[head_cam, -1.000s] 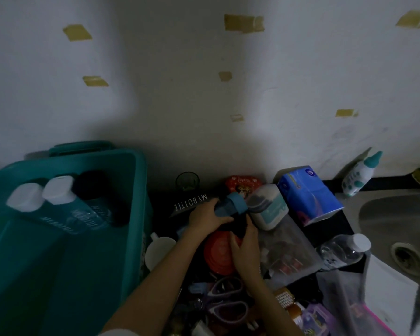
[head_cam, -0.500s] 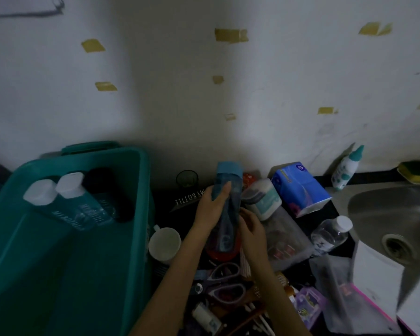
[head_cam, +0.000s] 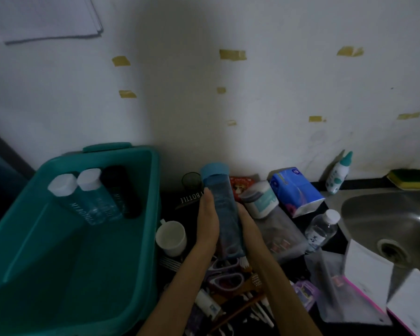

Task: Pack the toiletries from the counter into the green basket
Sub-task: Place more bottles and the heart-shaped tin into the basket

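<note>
A tall blue bottle (head_cam: 224, 209) with a blue cap stands upright above the cluttered counter, held between both hands. My left hand (head_cam: 207, 221) grips its left side and my right hand (head_cam: 246, 223) grips its right side lower down. The green basket (head_cam: 66, 258) sits at the left. Three bottles lean in its far end: two teal ones with white caps (head_cam: 63, 185) (head_cam: 89, 180) and a black one (head_cam: 120, 190). Other toiletries lie on the counter: a white jar (head_cam: 260, 198), a blue tissue pack (head_cam: 296, 190), a small clear bottle (head_cam: 321, 230).
A white mug (head_cam: 171, 237) stands beside the basket. A dark "MY BOTTLE" flask (head_cam: 190, 195) lies behind my hands. Scissors (head_cam: 224, 275), clear pouches (head_cam: 281, 236) and small packets crowd the front. A steel sink (head_cam: 393, 226) is at right, with a white-teal bottle (head_cam: 338, 173) by the wall.
The blue bottle went from lying tipped among the clutter to upright and lifted between both hands. The camera view shifted left and up.
</note>
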`<control>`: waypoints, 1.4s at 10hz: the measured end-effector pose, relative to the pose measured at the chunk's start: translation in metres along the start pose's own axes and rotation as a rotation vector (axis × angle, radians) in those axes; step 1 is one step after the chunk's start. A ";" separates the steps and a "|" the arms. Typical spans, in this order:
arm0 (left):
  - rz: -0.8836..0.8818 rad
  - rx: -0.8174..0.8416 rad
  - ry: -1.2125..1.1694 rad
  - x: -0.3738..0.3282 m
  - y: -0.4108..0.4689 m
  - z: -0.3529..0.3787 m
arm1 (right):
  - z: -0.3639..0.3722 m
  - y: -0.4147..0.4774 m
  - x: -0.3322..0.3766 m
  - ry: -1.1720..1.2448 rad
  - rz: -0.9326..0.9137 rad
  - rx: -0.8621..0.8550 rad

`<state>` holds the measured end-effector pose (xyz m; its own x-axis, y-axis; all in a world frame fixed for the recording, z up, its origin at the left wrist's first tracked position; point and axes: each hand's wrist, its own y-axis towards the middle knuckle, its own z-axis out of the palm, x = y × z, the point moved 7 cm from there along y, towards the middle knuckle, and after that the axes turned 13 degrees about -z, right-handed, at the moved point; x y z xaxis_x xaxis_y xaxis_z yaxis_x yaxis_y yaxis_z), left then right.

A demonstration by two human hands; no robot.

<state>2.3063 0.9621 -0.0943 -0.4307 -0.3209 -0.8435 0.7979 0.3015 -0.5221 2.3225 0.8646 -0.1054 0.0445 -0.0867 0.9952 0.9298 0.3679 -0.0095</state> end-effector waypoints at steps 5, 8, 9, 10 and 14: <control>0.562 -0.340 0.025 -0.053 -0.090 -0.068 | 0.073 -0.037 0.035 0.321 -0.101 0.119; 0.591 -0.278 -0.061 -0.080 -0.122 -0.135 | 0.146 -0.054 0.077 0.316 -0.170 0.162; 0.566 -0.247 -0.094 -0.084 -0.121 -0.162 | 0.172 -0.055 0.084 0.261 -0.189 0.168; 0.510 -0.316 -0.088 -0.079 -0.115 -0.197 | 0.196 -0.054 0.087 0.186 -0.183 0.188; 0.461 -0.442 0.396 -0.117 -0.044 -0.300 | 0.281 -0.002 0.069 -0.035 -0.150 0.100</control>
<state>2.1955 1.2555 -0.0106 -0.2800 0.2465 -0.9278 0.7263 0.6864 -0.0369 2.2210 1.1184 -0.0091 -0.1064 -0.1156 0.9876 0.8840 0.4436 0.1472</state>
